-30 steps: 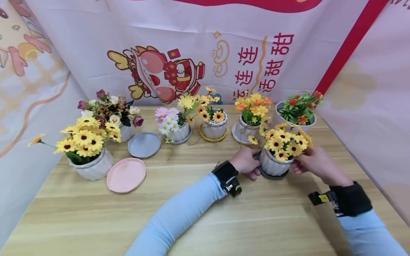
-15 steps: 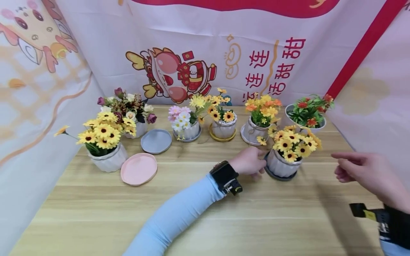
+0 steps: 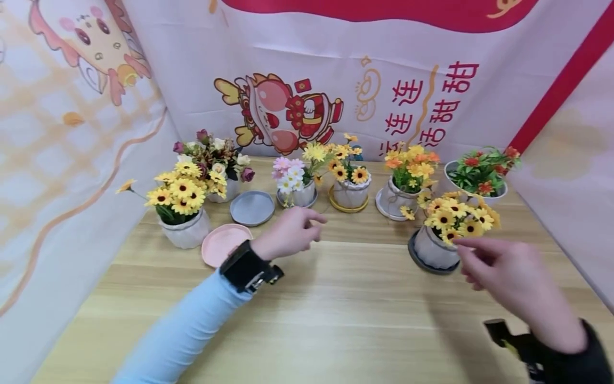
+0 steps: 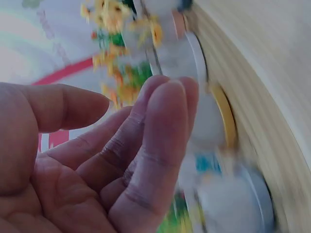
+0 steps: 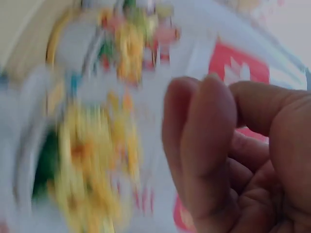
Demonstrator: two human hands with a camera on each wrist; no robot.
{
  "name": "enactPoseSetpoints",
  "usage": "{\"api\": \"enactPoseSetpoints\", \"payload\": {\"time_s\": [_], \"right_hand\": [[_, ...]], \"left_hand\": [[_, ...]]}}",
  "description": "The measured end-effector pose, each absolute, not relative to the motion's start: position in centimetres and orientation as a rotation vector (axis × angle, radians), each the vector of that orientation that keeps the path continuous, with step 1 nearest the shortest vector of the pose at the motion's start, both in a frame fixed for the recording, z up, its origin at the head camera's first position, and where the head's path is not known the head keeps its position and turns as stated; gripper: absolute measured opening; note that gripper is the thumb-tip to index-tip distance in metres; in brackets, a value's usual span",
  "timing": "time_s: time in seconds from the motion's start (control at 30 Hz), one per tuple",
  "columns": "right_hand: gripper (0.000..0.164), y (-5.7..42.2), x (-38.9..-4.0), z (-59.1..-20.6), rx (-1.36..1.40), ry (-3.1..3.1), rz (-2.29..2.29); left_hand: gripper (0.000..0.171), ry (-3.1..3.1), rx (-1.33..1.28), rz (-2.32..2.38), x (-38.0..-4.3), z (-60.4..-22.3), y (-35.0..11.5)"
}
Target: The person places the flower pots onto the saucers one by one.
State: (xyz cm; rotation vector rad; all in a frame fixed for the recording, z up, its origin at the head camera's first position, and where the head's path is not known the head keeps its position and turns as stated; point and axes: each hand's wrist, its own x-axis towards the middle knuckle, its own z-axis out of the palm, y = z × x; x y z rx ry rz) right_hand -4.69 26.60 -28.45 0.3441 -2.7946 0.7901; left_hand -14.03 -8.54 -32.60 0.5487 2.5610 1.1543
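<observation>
- Far left of the fingers of the left hand (image 3: 290,232): a white pot of yellow daisies (image 3: 184,229) stands on the table (image 3: 336,330) with no saucer under it.
- Behind it, beyond and left of those fingers: a pot of purple and cream roses (image 3: 225,191), also apparently without a saucer.
- Nearer the same fingers: a pink saucer (image 3: 220,246), partly covered by the wrist, and a blue-grey saucer (image 3: 252,208). Both are bare. These two pots and two saucers look like the work left.
- The left hand's fingers are loosely bent, a gap between thumb and fingertips, holding nothing.
- Beyond those fingertips: a pot of pink and white daisies (image 3: 304,197) on its saucer, then small sunflowers (image 3: 352,194) on a yellow saucer (image 3: 349,209).
- Between the two hands, farther back: orange flowers (image 3: 395,198) on a white saucer (image 3: 384,212).
- Just left of the right hand's fingers: a sunflower pot (image 3: 431,248) on a dark grey saucer (image 3: 427,266). These four pairings seem done.
- The right hand (image 3: 508,272) has narrowly bent fingers, holding nothing.
- Behind its fingers: a white pot of red flowers (image 3: 479,173); its base is hidden, so I cannot tell about a saucer.
</observation>
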Motion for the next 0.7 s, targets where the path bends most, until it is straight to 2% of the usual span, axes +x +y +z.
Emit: {"api": "enactPoseSetpoints", "payload": {"time_s": [0.43, 0.7], "right_hand": [[0.02, 12.4, -13.0, -32.5, 0.805, -2.956, 1.301], [0.022, 4.3, -16.7, -36.1, 0.977, -3.025, 1.493]], "left_hand": [[0.032, 2.869, 0.069, 1.005, -9.9, -33.6, -22.5], [0.041, 2.956, -0.022, 0.831, -7.9, -35.3, -26.6]]}}
